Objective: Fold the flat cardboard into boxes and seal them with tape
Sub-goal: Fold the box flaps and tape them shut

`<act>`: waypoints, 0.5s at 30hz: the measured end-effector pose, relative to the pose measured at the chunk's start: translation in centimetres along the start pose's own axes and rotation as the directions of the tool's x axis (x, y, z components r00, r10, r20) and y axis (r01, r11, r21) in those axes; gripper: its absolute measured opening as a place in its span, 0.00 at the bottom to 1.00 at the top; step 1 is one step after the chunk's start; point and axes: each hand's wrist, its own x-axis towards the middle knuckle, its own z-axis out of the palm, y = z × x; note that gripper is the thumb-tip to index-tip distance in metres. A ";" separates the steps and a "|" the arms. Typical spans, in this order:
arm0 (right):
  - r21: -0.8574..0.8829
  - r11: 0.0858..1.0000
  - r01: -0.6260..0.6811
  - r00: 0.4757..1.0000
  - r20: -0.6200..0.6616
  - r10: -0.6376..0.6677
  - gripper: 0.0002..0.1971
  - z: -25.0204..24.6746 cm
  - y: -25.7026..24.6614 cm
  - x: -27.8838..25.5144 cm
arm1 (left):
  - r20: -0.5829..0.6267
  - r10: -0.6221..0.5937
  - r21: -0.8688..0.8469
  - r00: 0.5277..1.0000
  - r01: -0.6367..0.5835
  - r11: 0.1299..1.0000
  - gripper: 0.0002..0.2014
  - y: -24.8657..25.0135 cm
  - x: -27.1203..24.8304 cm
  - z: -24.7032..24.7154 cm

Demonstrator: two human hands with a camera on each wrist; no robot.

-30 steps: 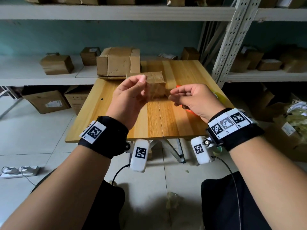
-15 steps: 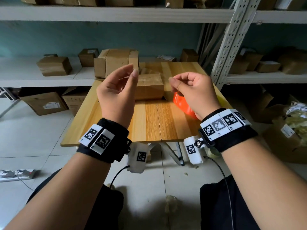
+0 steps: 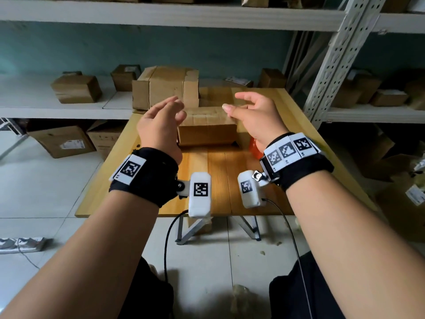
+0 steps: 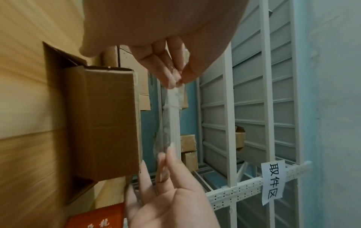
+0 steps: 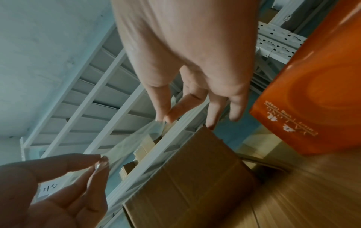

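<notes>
With my left hand (image 3: 161, 125) and right hand (image 3: 257, 118) each pinching one end of a clear tape strip (image 4: 170, 117) stretched above the folded box (image 3: 207, 130) mid-table, I should keep it taut, centre it over the seam, then lower evenly.

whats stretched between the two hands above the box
A strip of clear tape, pinched at one end by the left hand and at the other by the right hand, held above the cardboard box. Both wrist views show it; the head view barely does.
</notes>
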 end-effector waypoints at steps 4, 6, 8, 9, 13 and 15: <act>-0.008 1.000 -0.011 1.000 -0.020 0.011 0.20 0.8 0.5 0.1 | 0.050 0.021 0.080 0.999 -0.025 0.997 0.12 -0.4 1.3 0.0; -0.004 1.000 -0.019 0.999 -0.028 0.019 0.18 1.0 0.6 -0.7 | 0.046 0.019 0.069 0.999 -0.022 0.997 0.09 -0.2 1.8 -0.1; -0.014 0.999 -0.036 0.999 -0.005 0.036 0.16 1.0 0.5 -1.9 | 0.069 0.023 0.054 0.997 -0.027 0.998 0.05 0.0 2.3 -0.3; -0.028 0.999 -0.038 0.999 0.013 0.038 0.16 0.8 0.4 -2.5 | 0.089 0.032 0.050 0.995 -0.036 0.998 0.04 0.1 2.4 -0.4; -0.061 0.997 0.048 0.999 0.003 -0.048 0.12 0.0 -0.5 -3.7 | 0.100 0.090 0.070 0.991 -0.097 0.993 0.05 0.3 2.7 -0.5; -0.074 0.992 0.103 0.994 -0.024 -0.105 0.12 -0.2 -0.4 -3.2 | 0.084 0.092 0.073 0.992 -0.098 0.993 0.05 0.2 2.2 -0.4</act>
